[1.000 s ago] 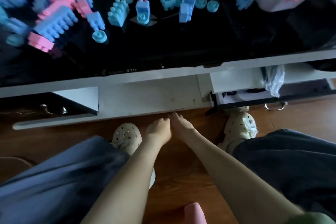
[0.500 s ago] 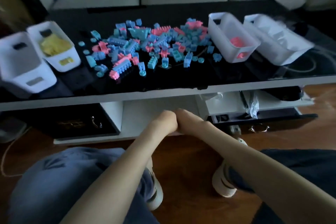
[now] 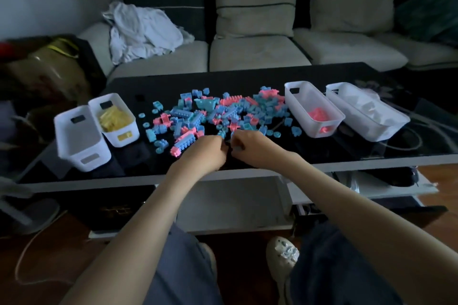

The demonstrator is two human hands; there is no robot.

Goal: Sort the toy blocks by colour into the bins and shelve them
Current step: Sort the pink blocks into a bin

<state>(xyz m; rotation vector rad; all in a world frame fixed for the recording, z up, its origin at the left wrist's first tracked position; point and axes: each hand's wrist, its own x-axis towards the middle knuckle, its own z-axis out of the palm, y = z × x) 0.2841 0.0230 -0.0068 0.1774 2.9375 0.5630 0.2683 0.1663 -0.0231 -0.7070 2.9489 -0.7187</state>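
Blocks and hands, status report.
Hands together at pile's near edge, grip unclear. Pink and blue blocks unsorted. Pink bin barely filled. Nothing blocking.

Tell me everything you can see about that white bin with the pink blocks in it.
The bin with pink blocks is a white, plastic-looking oblong tub with a dark handle slot at its far end. It stands upright on the black table, right of the block pile, beside another white bin. Pink blocks lie in its near end. Neither hand touches it.

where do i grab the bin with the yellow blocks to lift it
Take the yellow-block bin by its two short ends, from above: each end wall has a rectangular handle cut-out just under the rim. Its left side sits tight against the empty white bin, so the long sides are poor holds.
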